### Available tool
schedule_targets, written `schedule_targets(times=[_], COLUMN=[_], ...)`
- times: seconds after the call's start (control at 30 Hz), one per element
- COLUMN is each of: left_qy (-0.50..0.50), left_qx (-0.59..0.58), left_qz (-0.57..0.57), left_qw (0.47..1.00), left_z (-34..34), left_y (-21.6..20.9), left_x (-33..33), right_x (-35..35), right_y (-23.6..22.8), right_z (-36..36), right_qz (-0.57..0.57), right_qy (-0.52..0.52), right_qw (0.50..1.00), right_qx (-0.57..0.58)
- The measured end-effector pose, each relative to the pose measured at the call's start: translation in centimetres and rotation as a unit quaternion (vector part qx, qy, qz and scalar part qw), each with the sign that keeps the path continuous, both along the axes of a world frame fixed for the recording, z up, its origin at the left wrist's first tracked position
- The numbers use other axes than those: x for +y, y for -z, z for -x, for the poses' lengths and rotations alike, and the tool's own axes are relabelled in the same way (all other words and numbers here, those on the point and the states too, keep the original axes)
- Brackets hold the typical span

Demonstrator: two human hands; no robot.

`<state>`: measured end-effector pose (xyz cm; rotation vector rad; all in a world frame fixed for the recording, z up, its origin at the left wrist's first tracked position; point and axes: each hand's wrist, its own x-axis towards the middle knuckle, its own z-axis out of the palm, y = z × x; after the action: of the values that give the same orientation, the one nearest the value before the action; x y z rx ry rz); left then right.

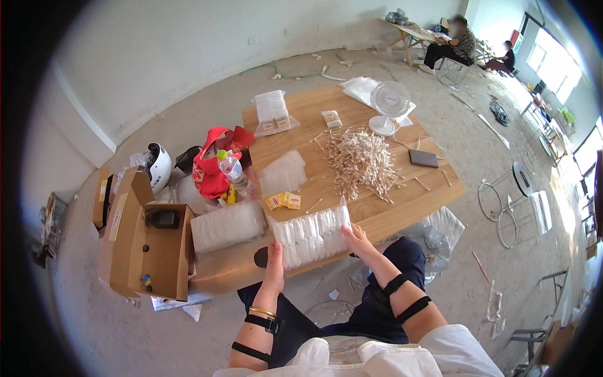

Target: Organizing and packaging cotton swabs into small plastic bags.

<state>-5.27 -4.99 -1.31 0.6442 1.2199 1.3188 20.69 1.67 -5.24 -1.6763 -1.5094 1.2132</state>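
Your L hand [274,259] and R hand [356,239] grip opp. ends of the clear plastic pack w/ white bundles [314,236], over near edge of the light-brown wooden table [286,141]; can't confirm table contact. Small yellow-and-white boxes [282,201] just beyond; loose white-tipped cotton swabs [361,160] heaped approx. mid-table.

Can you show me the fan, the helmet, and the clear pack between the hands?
Fan [389,99]: head view, round grille.
Helmet [162,168]: head view, white shell.
Clear pack [312,238]: head view, middle.
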Motion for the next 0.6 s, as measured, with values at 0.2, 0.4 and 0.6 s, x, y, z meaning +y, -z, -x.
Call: schedule_targets(times=[0.2,0.4,0.6], left_qy=[0.117,0.141,0.165], left_qx=[-0.109,-0.13,-0.082], left_qz=[0.027,0.032,0.007], left_qw=[0.987,0.981,0.983], left_z=[1.4,1.4,2.0], left_y=[-2.0,-3.3,-5.0], left_x=[-1.6,-3.6,-2.9], right_x=[-1.2,-3.0,-3.8], right_y=[-1.9,-3.8,-6.3], right_z=[-1.6,-3.2,-3.1], right_qz=[0.182,0.199,0.26], right_qy=[0.072,-0.026,-0.094], right_qw=[0.88,0.848,0.848], right_qx=[0.432,0.49,0.452])
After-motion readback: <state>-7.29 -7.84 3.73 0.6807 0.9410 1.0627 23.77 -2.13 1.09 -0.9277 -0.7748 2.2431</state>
